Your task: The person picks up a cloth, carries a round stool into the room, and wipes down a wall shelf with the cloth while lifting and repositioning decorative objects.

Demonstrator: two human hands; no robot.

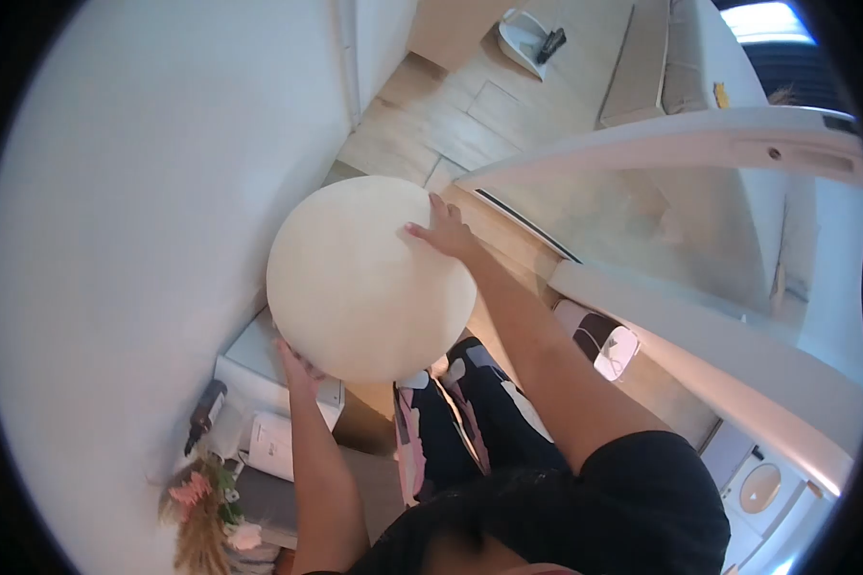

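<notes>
A large round cream-white disc (369,283), like a small tabletop or stool seat, is held up in front of my body. My right hand (443,232) grips its upper right edge, thumb lying on the top face and the other fingers going over the rim. At the lower left edge, my left hand (302,366) supports the disc, its fingers partly hidden underneath. Whatever is below the disc, legs or a base, cannot be seen. Just beyond my left hand stands a white cabinet or box (259,350).
A white wall (153,211) runs along the left. Dried flowers (201,498), a dark bottle (206,412) and a white box (271,446) are at lower left. A glass-panelled white door (662,230) stands at right. A dustpan (524,43) lies on the wooden floor (422,120).
</notes>
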